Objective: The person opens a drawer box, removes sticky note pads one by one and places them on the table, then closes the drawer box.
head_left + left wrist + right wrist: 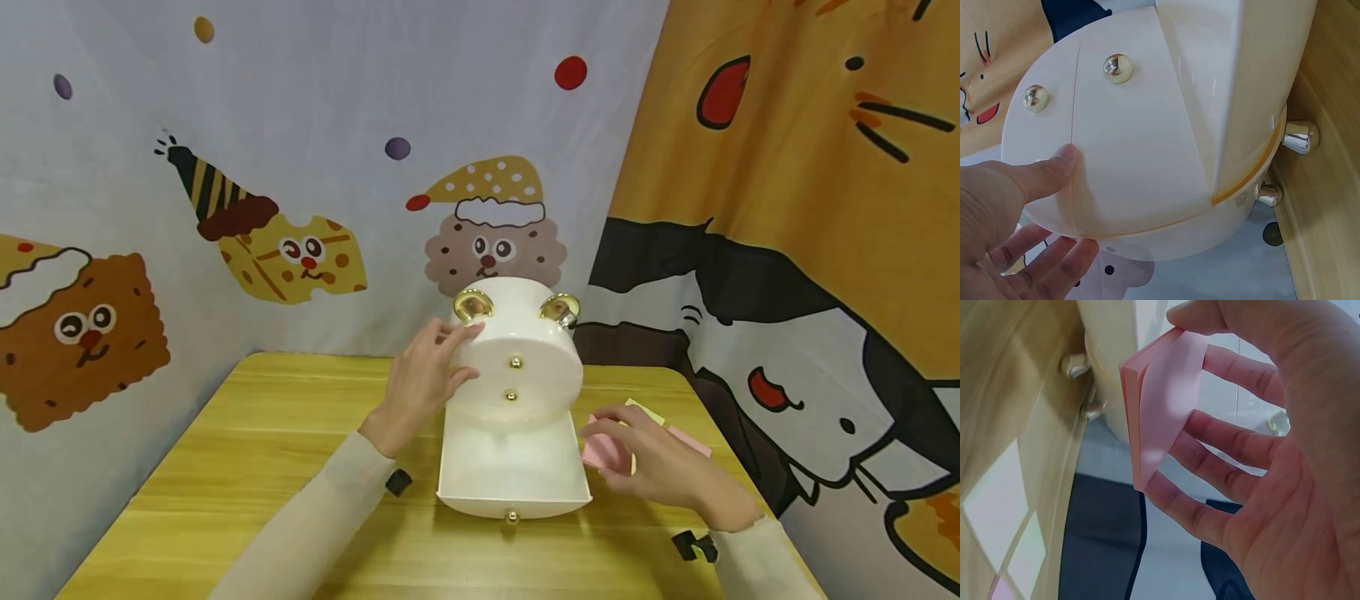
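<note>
A glossy white rounded drawer box [517,308] with gold ears and round gold knobs stands on the table, its lowest drawer [513,471] pulled out toward me. My left hand [423,375] steadies the box at its left side. In the left wrist view the thumb [1060,169] rests on the front face while the fingers curve round the side. Right of the drawer, my right hand [648,454] pinches a pink sticky note pad [1166,394] between thumb and fingers. Inside the drawer, the white bottom shows.
On the wooden table [300,500], a yellow sticky note pad [647,410] and another pink pad [690,442] lie to the right, partly behind my right hand. A cartoon-printed cloth [300,125] hangs behind the table and along its right side.
</note>
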`<action>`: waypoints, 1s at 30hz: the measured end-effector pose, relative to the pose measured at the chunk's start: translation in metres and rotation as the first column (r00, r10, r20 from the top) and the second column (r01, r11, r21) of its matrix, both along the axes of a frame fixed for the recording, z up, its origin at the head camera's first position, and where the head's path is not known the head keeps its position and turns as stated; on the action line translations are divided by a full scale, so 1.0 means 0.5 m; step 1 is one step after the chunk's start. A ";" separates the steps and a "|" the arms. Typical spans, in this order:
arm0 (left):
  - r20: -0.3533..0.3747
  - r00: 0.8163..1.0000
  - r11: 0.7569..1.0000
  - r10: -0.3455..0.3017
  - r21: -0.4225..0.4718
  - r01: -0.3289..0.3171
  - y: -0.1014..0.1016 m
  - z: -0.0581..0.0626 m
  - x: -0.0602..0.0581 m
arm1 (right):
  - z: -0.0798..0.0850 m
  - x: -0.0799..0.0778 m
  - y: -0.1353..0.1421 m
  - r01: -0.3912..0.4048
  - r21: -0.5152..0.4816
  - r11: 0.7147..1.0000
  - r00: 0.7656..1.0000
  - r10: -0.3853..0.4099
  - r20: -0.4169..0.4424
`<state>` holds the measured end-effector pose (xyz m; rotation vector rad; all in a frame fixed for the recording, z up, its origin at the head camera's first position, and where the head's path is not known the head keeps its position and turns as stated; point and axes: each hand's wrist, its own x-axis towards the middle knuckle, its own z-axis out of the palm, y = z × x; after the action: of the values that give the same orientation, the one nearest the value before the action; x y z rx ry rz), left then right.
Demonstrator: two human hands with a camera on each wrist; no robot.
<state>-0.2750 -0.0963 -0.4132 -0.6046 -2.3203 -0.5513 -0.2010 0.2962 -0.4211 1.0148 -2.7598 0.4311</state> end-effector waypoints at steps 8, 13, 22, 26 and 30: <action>-0.016 1.000 1.000 0.001 0.009 -0.001 0.001 0.001 0.002 | -0.003 -0.004 0.043 0.082 -0.014 0.997 0.995 -0.080 0.066; -0.009 1.000 1.000 -0.007 0.017 0.007 0.001 0.004 0.004 | -0.017 -0.007 0.066 0.104 -0.027 0.994 0.991 -0.101 0.083; 0.021 1.000 1.000 -0.003 0.018 0.003 0.000 0.002 0.004 | -0.049 -0.008 0.105 0.157 -0.023 0.987 0.981 -0.153 0.118; 0.015 1.000 1.000 -0.006 0.017 0.005 -0.001 0.001 0.003 | -0.063 -0.008 0.122 0.168 -0.011 0.986 0.978 -0.166 0.124; 0.020 1.000 1.000 -0.006 0.016 0.006 -0.001 0.001 0.002 | -0.074 -0.008 0.136 0.185 0.012 0.983 0.975 -0.185 0.121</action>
<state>-0.2738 -0.0967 -0.4126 -0.6013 -2.3317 -0.5806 -0.2052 0.3645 -0.4582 0.7439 -2.9282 0.4784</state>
